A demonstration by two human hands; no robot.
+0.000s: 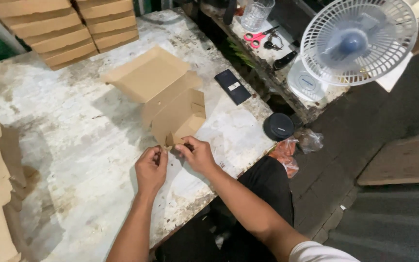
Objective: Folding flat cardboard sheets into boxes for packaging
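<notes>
The half-folded cardboard box (170, 99) stands on the desk (73, 145), just beyond your hands. Your right hand (197, 154) pinches its near flap, and your left hand (151, 167), fingers curled together, touches the same edge.

Bare tabletop (73, 145) left of hands; half-folded box (166, 97) blocks ahead (phone (233, 86) beyond).

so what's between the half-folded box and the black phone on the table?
Nothing. In the head view the strip of worn white table between the box and the phone is bare; the two lie apart.
</notes>
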